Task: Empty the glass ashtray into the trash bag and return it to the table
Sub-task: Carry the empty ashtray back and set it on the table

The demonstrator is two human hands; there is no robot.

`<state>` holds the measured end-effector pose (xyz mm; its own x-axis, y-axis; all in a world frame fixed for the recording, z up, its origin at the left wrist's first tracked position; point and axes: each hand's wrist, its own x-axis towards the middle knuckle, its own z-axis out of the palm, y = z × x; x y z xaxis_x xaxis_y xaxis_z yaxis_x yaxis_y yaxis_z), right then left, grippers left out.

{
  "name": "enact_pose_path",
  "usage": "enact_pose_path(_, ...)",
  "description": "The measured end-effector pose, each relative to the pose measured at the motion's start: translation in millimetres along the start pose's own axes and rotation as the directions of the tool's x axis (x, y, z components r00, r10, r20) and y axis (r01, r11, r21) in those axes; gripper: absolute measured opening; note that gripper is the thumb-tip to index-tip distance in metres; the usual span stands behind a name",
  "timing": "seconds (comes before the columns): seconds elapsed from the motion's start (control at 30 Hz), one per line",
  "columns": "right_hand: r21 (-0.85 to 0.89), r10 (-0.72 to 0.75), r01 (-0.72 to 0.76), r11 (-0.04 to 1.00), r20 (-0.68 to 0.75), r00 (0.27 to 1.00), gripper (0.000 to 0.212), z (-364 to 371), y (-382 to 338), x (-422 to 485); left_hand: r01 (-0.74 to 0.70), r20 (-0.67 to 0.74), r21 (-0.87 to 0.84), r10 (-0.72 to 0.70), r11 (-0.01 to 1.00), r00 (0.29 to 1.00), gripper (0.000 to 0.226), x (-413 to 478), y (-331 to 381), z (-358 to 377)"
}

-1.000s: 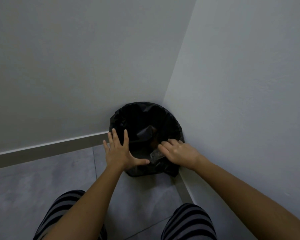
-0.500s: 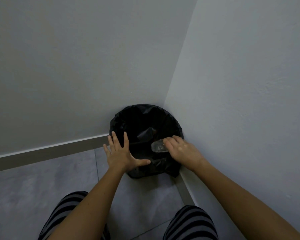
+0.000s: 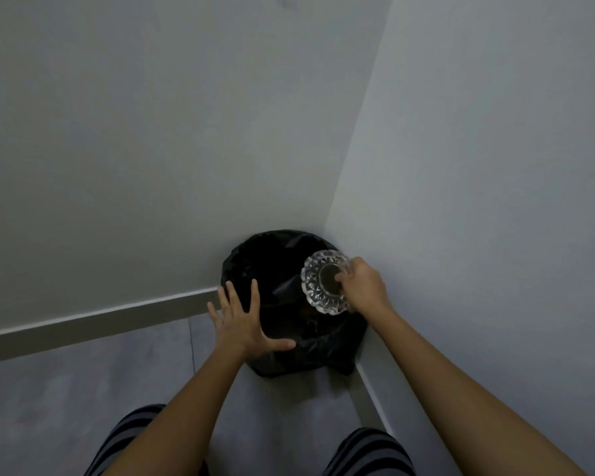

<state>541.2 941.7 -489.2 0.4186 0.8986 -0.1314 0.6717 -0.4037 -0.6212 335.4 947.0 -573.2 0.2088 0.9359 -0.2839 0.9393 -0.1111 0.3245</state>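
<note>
I have the ashtray (image 3: 325, 281) just right of the frame's centre, held over the right half of the open trash bag (image 3: 272, 276), which sits in the corner where the two walls meet. My right hand (image 3: 364, 286) is clamped on its right rim, thumb pressed into the bowl. My left hand (image 3: 243, 321) is flat and spread, fingers apart, resting at the bag's near-left edge. The ashtray is tipped so its round face points back toward the camera; being round, it has no long axis to speak of. The bowl looks dark, but I can't tell whether ash remains. I judge the dumping is about done; carrying it back to the table is left.
</note>
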Motion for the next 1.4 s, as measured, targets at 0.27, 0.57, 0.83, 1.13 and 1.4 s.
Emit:
enact_pose_path(0.27,0.490,0.097,-0.192,0.851,0.213,0.972,0.023,-3.2,-8.3,1.0,-0.330,-0.203,-0.253,0.284,0.909,0.937,0.130,2.9,47.4,-33.1)
enact_pose_path(0.57,0.575,-0.084,-0.162,0.802,0.377,0.922,0.052,-10.3,-9.5,-7.0,-0.364,-0.271,-0.238,0.298,0.900,0.915,0.123,9.7,43.6,-54.8)
enact_pose_path(0.83,0.327,-0.398,0.254,0.910,0.520,0.756,0.092,-48.7,-57.0,0.5,-0.419,-0.374,-0.223,0.320,0.880,0.870,0.111,-1.3,17.3,-114.0)
enact_pose_path(1.13,0.141,-0.581,0.600,0.787,0.495,0.646,0.090,-163.4,-243.2,-56.4,-0.301,-0.439,-0.103,0.228,0.948,0.869,0.122,-102.2,15.7,-320.3)
enact_pose_path(1.4,0.089,-0.669,0.762,0.641,0.552,0.498,0.115,-261.0,-406.6,-146.2,-0.077,-0.481,-0.136,0.002,0.988,0.877,0.132,-249.9,12.6,-492.9)
